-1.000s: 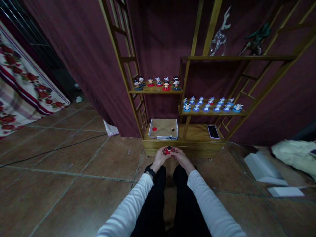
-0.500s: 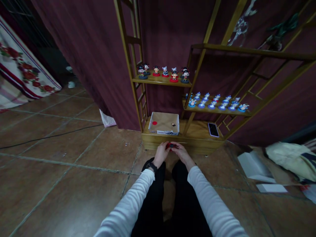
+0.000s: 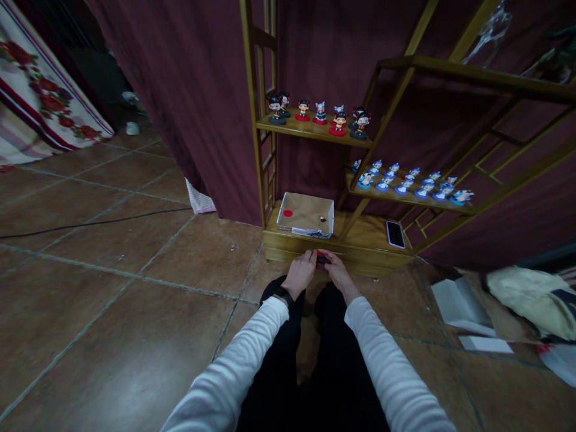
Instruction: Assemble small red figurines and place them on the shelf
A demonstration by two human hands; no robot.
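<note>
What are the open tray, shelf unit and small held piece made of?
Open tray: probably cardboard, matte brown inside with thin pale walls. Shelf unit: likely varnished wood, yellow-brown with slight sheen. Small piece: perhaps plastic, red and dark; mostly covered, finish unclear.

Held fig. (image 3: pixel 321 258): red & blk. Box (image 3: pixel 306 209): wht walls, tan inside, red disc (image 3: pixel 288 213) nr its left edge. Brown cabinet top (image 3: pixel 369 233): blk phone (image 3: pixel 395 234), lilac rim, nr right edge. Left shelf (image 3: pixel 310 134): red-based figs. (image 3: pixel 338 125) mid, dk-based figs. (image 3: pixel 360 126) at ends. Right shelf (image 3: pixel 405 202): blue-&-wht figs. (image 3: pixel 404 186). Curtain (image 3: pixel 189 90): maroon. Cloth (image 3: pixel 51 102): wht w/ red roses, stripes.
</note>
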